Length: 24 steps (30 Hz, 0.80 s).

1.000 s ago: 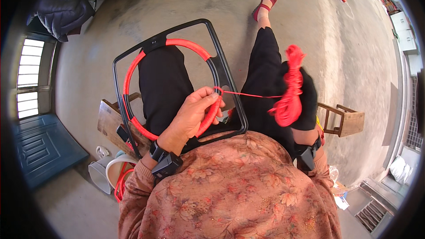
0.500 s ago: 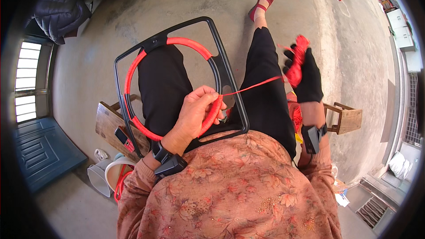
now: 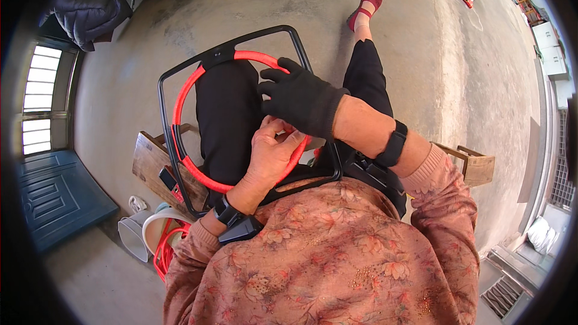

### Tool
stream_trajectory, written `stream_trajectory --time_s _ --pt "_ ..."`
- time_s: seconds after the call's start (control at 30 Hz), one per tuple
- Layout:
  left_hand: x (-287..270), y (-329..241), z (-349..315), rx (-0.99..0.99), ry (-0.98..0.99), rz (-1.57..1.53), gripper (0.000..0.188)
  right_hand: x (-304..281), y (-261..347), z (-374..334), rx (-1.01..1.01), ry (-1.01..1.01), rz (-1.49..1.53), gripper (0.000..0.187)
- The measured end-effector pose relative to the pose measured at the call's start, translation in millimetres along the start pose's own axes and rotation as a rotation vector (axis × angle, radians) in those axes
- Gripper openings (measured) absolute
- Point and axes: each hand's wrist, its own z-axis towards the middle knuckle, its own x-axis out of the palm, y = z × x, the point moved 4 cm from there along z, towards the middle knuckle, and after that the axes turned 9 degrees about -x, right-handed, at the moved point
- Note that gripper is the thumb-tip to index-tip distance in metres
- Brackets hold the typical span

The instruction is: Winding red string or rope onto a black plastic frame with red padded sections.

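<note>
A black frame [image 3: 162, 108] with rounded corners lies across my lap. Inside it is a ring [image 3: 179, 99] wrapped for the most part in red cord, with a black stretch at its left. My bare left hand [image 3: 269, 151] is closed on the ring's lower right part, thumb and fingertips pinched there. My right hand [image 3: 304, 99], in a black glove, reaches over the ring's right side just above the left hand, its fingers curled. The bundle of red cord it held a moment earlier is hidden under the glove.
At my left stands a wooden stool [image 3: 150, 162] with a phone [image 3: 169, 178] on it. Beside it are a white bucket [image 3: 153, 238] and red cord [image 3: 164, 250]. Another wooden stool [image 3: 478, 165] is at the right. A blue door panel [image 3: 66, 198] lies far left.
My right hand has swung left from beyond my right thigh to over the ring. The red bundle and its taut strand have gone out of sight. My left hand keeps its hold.
</note>
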Motion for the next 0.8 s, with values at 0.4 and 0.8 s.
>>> stream_trajectory --time_s 0.4,0.8 --pt "9 -3 1 -0.300 0.353 -0.330 0.010 -17 41 -91 0.279 -0.324 0.228 0.048" --pt "10 0 2 -0.462 0.361 -0.547 0.016 5 50 -131 0.661 -1.088 1.510 0.028"
